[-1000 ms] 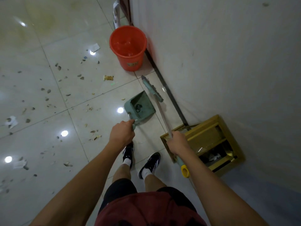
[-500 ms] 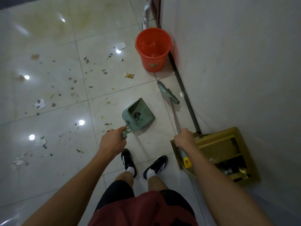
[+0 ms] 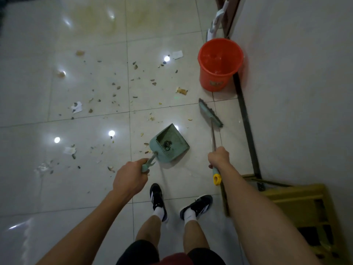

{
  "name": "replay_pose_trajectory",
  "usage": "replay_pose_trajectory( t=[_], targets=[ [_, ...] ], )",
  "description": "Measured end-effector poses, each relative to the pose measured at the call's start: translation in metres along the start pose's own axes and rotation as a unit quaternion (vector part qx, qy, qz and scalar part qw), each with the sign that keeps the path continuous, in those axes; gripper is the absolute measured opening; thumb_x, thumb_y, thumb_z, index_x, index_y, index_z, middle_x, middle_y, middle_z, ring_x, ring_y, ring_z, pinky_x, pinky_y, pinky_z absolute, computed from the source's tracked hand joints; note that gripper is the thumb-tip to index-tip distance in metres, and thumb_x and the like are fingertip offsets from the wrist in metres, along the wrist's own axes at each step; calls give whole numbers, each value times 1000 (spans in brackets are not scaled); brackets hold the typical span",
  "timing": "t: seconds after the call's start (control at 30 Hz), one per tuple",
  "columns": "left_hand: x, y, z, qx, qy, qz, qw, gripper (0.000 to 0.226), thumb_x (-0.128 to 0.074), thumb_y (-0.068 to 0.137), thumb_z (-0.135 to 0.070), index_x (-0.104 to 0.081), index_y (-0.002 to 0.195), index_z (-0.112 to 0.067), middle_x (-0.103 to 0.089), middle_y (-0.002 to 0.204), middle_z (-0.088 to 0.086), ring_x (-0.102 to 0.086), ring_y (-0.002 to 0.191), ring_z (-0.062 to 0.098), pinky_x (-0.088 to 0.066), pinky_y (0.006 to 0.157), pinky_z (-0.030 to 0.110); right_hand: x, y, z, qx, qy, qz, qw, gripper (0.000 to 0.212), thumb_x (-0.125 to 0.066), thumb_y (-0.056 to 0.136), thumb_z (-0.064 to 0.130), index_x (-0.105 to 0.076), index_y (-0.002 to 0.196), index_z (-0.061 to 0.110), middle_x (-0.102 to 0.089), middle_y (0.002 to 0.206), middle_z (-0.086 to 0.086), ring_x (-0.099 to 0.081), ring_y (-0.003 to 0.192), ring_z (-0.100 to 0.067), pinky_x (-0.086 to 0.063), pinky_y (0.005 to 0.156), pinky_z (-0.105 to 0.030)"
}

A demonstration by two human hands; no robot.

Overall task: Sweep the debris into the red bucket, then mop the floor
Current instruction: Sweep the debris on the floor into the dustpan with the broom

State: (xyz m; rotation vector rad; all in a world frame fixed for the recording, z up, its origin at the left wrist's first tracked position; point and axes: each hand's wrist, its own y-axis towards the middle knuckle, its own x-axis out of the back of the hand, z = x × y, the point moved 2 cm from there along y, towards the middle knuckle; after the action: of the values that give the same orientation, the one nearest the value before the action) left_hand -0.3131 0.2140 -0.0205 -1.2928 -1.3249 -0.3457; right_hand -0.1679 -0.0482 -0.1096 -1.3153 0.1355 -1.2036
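Observation:
My left hand (image 3: pixel 130 177) grips the handle of a green dustpan (image 3: pixel 170 143), which hangs just in front of my feet with some dirt in it. My right hand (image 3: pixel 218 157) holds the metal shaft of a green broom (image 3: pixel 210 116); its brush head is down near the floor, between the dustpan and the wall. The red bucket (image 3: pixel 219 64) stands upright against the wall, beyond the broom head. Debris (image 3: pixel 116 87) of small stones, peel and torn paper lies scattered over the tiles left of the bucket. A white mop (image 3: pixel 215 23) leans behind the bucket.
A white wall (image 3: pixel 296 92) with a dark skirting strip (image 3: pixel 246 121) runs along the right. A yellow crate (image 3: pixel 305 213) lies at the wall's foot beside my right arm. My two feet (image 3: pixel 158 199) in black shoes stand below the dustpan. Glossy tiles stretch to the left.
The view has swung left, so the bucket now sits further right. Dustpan and broom stay in my hands, the dustpan shifted slightly toward the debris.

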Motion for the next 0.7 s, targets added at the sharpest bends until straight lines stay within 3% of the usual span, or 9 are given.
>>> replay_pose_trajectory(
  t=[0.13, 0.2, 0.3, 0.37, 0.43, 0.53, 0.7],
  targets=[
    [8, 12, 28, 13, -9, 3, 1000, 30, -62, 96, -27, -65, 126, -31, -67, 79, -4, -60, 65, 11, -60, 66, 35, -36, 4, 11, -7, -21, 19, 1000, 36, -52, 96, -1, -51, 132, -5, -53, 132, -23, -61, 73, -30, -61, 58, -39],
    [13, 19, 42, 12, -13, 8, 1000, 31, -62, 96, -28, -65, 126, -31, -68, 80, -3, -61, 66, 13, -60, 67, 37, -53, 5, 12, -34, -15, 47, 998, 37, -52, 96, 0, -51, 133, -4, -56, 124, -24, -65, 77, -35, -61, 55, -40],
    [23, 27, 63, 1, -21, 9, 1000, 31, -62, 96, -27, -65, 127, -31, -68, 79, -3, -61, 65, 15, -59, 65, 36, -78, 6, 9, -66, -8, 68, 995, 37, -47, 96, 5, -52, 132, -1, -62, 100, -24, -66, 69, -37, -62, 68, -46],
    [30, 32, 77, -7, -26, 15, 1000, 31, -61, 96, -26, -66, 126, -29, -67, 79, -2, -61, 66, 15, -59, 65, 35, -92, 7, 10, -52, -57, 67, 995, 42, -47, 90, 4, -52, 132, -4, -64, 111, -26, -69, 90, -43, -61, 79, -51],
    [34, 37, 89, -13, -27, 21, 999, 29, -61, 97, -26, -66, 125, -28, -68, 80, -1, -62, 67, 16, -60, 67, 37, -104, -5, 14, -48, -112, 68, 990, 45, -55, 85, -2, -52, 130, -6, -64, 118, -27, -66, 104, -43, -60, 82, -44],
    [39, 43, 108, -20, -20, 27, 999, 26, -62, 96, -26, -67, 122, -27, -68, 79, -1, -62, 66, 18, -61, 68, 39, -124, -32, 23, -45, -158, 80, 983, 45, -59, 86, -5, -50, 130, -6, -62, 124, -25, -64, 109, -40, -54, 73, -34],
    [48, 40, 138, -23, -13, 25, 999, 22, -62, 94, -26, -68, 115, -29, -65, 74, -3, -61, 62, 17, -61, 64, 39, -175, -66, 20, -47, -145, 113, 982, 49, -51, 89, 0, -46, 137, -3, -59, 129, -26, -65, 108, -43, -59, 83, -45]
  ],
)
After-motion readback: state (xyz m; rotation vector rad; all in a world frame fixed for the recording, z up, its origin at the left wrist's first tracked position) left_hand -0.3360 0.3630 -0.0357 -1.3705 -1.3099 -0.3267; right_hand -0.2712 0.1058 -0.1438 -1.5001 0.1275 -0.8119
